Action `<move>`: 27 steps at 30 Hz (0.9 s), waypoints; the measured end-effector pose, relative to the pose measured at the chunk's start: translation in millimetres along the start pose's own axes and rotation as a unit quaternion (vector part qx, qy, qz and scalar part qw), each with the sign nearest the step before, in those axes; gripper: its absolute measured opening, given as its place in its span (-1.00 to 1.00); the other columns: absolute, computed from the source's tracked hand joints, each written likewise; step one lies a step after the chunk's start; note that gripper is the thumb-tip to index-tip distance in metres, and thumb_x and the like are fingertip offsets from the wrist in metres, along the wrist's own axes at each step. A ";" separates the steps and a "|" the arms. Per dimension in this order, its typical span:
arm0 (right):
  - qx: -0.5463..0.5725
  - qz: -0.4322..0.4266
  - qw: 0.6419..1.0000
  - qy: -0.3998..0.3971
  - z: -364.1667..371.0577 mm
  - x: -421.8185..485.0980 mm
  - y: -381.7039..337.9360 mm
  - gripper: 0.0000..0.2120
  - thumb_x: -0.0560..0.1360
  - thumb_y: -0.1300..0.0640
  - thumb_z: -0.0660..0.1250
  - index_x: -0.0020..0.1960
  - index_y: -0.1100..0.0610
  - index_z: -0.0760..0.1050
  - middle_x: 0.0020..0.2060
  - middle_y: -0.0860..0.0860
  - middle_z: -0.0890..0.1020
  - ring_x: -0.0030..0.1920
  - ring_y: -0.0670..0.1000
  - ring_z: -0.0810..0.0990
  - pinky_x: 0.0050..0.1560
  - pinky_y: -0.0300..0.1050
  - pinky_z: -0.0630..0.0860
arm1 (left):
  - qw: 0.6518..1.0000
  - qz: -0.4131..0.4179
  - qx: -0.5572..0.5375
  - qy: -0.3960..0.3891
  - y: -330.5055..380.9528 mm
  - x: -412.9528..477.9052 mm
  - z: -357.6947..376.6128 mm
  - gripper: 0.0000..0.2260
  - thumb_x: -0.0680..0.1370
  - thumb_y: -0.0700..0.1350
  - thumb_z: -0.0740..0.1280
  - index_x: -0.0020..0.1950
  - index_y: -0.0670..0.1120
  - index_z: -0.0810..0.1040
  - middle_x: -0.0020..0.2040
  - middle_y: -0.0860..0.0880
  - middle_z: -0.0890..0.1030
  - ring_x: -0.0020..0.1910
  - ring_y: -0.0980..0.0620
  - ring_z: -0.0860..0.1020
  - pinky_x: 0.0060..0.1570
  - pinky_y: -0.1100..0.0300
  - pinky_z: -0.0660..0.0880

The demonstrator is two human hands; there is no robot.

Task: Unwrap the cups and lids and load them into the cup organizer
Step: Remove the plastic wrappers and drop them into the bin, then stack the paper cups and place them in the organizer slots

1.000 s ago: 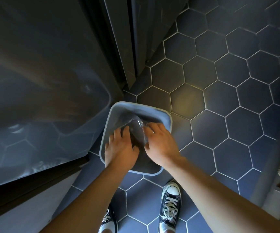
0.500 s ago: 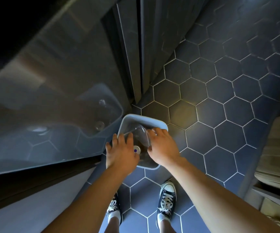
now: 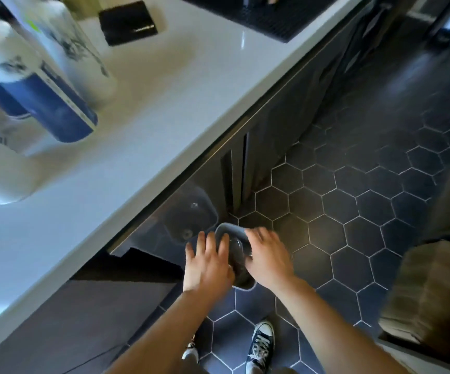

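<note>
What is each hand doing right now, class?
Left hand: fingers spread open, over the grey plastic bin.
Right hand: gripping crumpled clear plastic wrap in the bin.

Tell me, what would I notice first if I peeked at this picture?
Two bare hands, the left hand and right hand, reach down over a small grey bin on the dark hexagon-tiled floor. On the white counter at upper left stand big blue-and-white wrapped packages.

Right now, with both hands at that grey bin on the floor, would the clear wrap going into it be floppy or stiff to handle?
Probably floppy: the wrap looks crumpled and glossy between the left hand and right hand. Likely very light, and it may spring back up out of the bin once released. The frame is blurred, so its exact shape is unclear.
</note>
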State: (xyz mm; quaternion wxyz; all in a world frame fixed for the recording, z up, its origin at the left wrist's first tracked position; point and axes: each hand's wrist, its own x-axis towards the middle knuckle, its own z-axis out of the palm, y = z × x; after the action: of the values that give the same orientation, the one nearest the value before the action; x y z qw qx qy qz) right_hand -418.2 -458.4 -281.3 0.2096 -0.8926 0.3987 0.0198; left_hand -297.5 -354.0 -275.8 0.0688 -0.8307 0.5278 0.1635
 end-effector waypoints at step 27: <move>0.037 -0.306 0.946 0.101 -156.5 -28.6 -223.4 -0.49 0.54 -0.05 0.34 0.45 -0.02 0.34 0.35 -0.12 0.47 0.36 -0.04 0.38 0.29 -0.14 0.44 | 0.935 -0.236 -0.055 0.258 -131.4 -197.9 -181.9 -0.32 0.55 0.15 0.22 0.62 -0.01 0.11 0.60 -0.19 0.21 0.59 -0.25 0.14 0.51 -0.19 0.21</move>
State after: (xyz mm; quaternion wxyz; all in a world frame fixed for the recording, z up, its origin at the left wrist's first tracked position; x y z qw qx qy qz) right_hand -297.5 -366.5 -52.9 0.1971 -0.9606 0.1257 -0.1505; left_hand -220.2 -180.1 -44.9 -0.0794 -0.9473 0.3064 -0.0485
